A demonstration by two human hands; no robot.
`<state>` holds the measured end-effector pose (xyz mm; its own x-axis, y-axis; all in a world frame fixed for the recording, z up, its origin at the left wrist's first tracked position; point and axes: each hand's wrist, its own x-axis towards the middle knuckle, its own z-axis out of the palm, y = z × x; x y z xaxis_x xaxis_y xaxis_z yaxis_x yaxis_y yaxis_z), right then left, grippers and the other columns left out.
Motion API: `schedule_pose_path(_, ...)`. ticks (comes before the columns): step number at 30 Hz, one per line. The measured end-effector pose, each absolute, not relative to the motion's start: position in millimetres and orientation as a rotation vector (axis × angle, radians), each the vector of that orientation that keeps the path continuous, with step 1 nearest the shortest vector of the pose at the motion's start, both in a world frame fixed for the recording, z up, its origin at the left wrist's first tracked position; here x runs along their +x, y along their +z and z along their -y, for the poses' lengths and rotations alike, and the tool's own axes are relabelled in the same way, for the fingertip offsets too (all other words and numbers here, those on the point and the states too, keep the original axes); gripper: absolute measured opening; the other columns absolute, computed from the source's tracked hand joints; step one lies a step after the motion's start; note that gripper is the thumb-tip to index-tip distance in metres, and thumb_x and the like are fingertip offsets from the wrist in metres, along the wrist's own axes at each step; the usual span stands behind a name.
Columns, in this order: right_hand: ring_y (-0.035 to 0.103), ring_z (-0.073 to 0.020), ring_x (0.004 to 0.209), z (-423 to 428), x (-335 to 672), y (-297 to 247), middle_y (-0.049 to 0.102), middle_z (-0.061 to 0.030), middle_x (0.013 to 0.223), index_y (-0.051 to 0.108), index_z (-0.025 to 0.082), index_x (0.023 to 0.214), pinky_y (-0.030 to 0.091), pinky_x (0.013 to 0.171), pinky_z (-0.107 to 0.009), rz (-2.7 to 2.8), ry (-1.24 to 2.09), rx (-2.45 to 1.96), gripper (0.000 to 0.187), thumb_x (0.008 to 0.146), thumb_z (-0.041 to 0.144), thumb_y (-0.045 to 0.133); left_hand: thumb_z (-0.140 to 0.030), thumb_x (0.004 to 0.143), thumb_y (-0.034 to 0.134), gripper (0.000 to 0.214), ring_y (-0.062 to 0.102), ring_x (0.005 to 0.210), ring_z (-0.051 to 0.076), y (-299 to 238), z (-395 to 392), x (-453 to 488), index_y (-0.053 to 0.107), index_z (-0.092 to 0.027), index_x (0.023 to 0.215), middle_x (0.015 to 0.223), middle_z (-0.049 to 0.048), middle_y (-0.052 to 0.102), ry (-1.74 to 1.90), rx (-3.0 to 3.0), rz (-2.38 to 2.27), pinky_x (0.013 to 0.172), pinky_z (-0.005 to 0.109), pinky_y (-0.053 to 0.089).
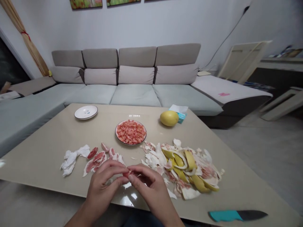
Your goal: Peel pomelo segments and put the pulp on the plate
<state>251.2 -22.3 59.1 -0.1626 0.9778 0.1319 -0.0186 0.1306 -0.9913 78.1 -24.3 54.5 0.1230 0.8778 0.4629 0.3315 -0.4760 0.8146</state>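
The pomelo piece [126,173] is small and pink. The left hand [102,182] and right hand [151,183] pinch it between their fingertips.

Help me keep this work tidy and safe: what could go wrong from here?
The knife lies near the front edge of the table and might get knocked off. Peel scraps lie close to the plate of red pieces and could mix in. The pinched morsel between the left hand and right hand might crumble.

Looks v. glossy & smooth on beige rect. tabletop [53,138], rough on heaped pink fruit pulp [131,131]. Seems matt cloth on long grey sofa [136,75].
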Motion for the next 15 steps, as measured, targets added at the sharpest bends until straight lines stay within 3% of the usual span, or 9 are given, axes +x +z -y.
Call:
schedule_pose_path(6,0.069,-0.0190,0.086,22,251,59,0.074,-0.0065,0.095,0.077,0.024,0.094,0.054,0.070,-0.023,1.389,1.251,-1.011,0.015,0.085,0.032,0.068,-0.014,0.078,0.073,0.018,0.069,0.087,0.016,55,23,82,0.076,-0.028,0.089,0.089,0.0012,0.074,1.388,1.814,-1.187,0.078,0.023,0.056)
schedule_pose_path(15,0.067,-0.0168,0.073,25,245,60,0.072,-0.0068,0.087,0.076,0.021,0.092,0.055,0.062,-0.023,1.380,1.192,-1.008,0.015,0.083,0.030,0.067,-0.018,0.076,0.074,0.013,0.072,0.083,0.016,55,28,88,0.078,-0.028,0.084,0.088,0.0014,0.074,1.442,1.568,-1.195,0.072,0.020,0.059)
